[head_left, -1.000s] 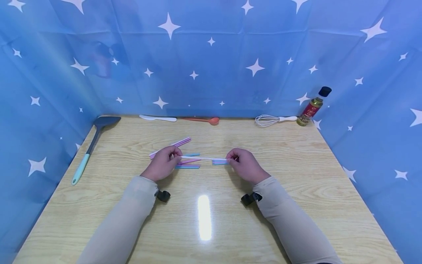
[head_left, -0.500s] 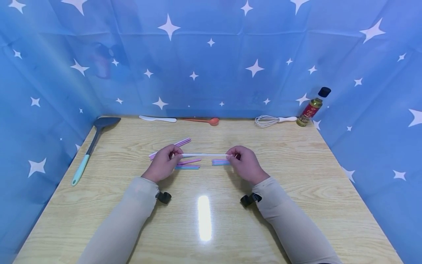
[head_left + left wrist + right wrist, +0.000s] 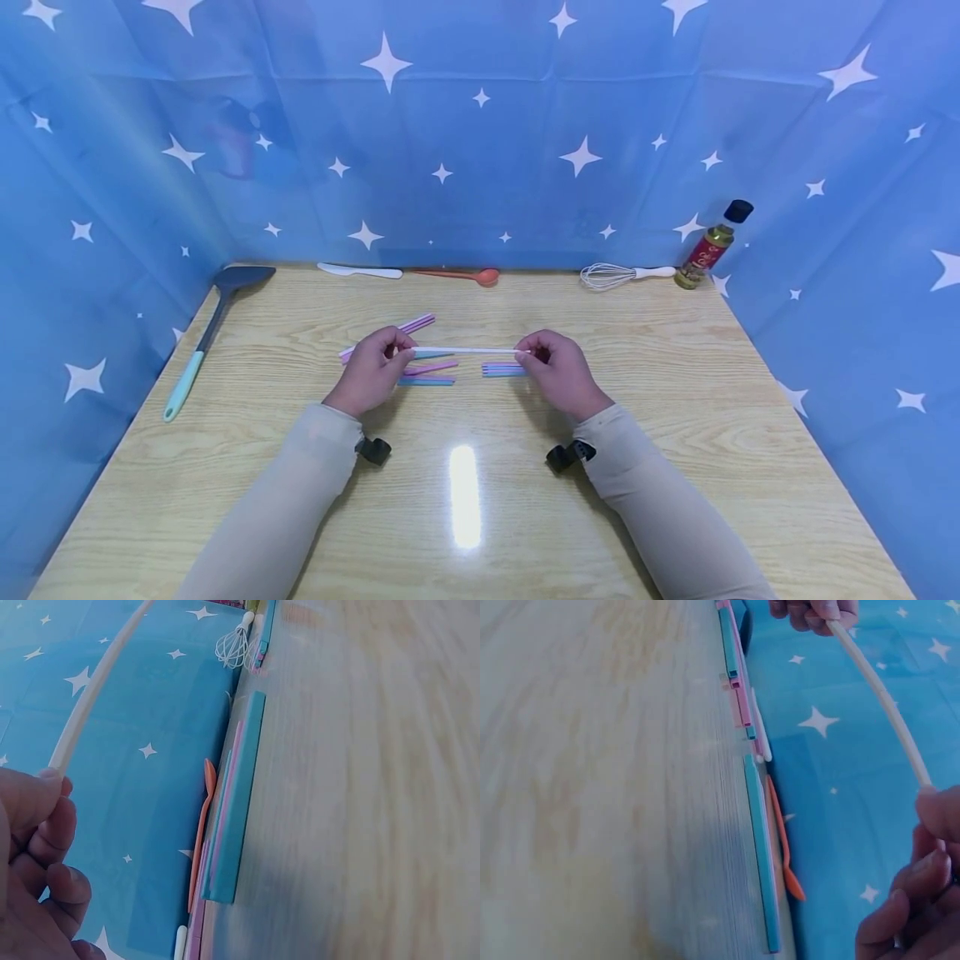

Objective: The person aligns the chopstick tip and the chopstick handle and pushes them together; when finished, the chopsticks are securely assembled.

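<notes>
Stretched between both hands is a thin white chopstick, nearly level above the table. My left hand pinches its left end between thumb and fingers. At the right end my right hand pinches it the same way. Both wrist views show the chopstick slightly curved. Below it lie pink and blue chopsticks, partly hidden by the left hand. Another small bundle of chopsticks runs under the right hand's fingers. Pink and purple chopsticks lie slanted behind the left hand.
Along the back edge lie a white knife, an orange spoon and a whisk. An oil bottle stands at the back right corner. A dark spatula with a mint handle lies at the left. A blue star curtain surrounds the table.
Both hands have raised the white chopstick slightly and moved it a little away from me, so it now shows farther above the bundles. The chopsticks on the table have not moved.
</notes>
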### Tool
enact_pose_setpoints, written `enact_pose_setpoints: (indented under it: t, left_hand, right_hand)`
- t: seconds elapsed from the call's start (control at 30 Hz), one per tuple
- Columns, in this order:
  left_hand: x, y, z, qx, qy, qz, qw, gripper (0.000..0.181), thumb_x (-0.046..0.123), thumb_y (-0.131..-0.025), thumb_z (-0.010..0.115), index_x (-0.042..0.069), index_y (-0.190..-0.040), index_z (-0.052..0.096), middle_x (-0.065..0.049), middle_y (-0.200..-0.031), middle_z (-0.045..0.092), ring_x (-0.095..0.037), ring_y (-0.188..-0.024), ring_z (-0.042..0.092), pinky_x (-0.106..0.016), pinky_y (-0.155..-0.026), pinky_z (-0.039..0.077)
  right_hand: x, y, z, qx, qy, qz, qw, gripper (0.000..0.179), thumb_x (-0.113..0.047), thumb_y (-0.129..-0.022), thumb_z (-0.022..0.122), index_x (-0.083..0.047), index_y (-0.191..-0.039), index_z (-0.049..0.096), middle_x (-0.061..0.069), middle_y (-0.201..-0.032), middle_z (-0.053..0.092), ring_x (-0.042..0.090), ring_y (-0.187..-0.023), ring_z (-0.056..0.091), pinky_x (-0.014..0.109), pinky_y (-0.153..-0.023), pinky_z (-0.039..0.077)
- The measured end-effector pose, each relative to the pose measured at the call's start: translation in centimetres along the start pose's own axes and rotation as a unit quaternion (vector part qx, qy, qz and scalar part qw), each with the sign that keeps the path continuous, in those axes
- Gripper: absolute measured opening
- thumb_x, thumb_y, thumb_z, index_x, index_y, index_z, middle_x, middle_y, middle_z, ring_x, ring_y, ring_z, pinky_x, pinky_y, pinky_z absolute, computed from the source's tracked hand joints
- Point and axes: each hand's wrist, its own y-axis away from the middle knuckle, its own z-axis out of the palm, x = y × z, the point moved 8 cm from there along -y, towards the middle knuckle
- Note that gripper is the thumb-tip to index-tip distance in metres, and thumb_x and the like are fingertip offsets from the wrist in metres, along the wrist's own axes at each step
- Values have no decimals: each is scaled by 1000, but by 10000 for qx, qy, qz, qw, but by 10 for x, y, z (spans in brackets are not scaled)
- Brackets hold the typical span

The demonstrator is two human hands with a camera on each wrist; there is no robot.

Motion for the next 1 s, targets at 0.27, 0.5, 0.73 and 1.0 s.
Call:
enact_pose_setpoints:
  t: [0.27,0.5,0.73,1.0]
  left_hand:
    - [7,1,2,109,116,301,9994,6,6,-105,62,5,-104,67,-7,-90,53,-23,-84,47,-32,-75,39]
    - [12,2,1,226,184,475,9984,7,3,-105,61,5,-101,66,-8,-89,55,-23,-84,49,-30,-74,40]
    - [16,2,2,330,181,740,9965,8,-1,-104,60,3,-99,65,-9,-92,59,-22,-85,50,-30,-76,42]
    - [12,1,-4,435,127,506,9977,5,3,-104,62,4,-103,67,-8,-92,57,-23,-88,50,-29,-77,41]
  right_hand:
    - [-1,4,-2,159,-216,-3,9996,4,-8,-100,72,-6,-100,75,9,-86,61,21,-73,50,25,-63,41]
    - [-4,4,-4,370,-288,-82,9989,3,-6,-99,72,-3,-100,75,11,-86,62,18,-72,50,24,-63,41]
    - [-5,3,-2,578,-368,-48,9976,5,4,-97,69,9,-98,70,18,-83,61,13,-69,48,21,-61,39]
    - [-7,4,0,409,-456,-146,9980,5,-2,-99,71,3,-100,73,13,-84,61,14,-70,49,22,-62,40]
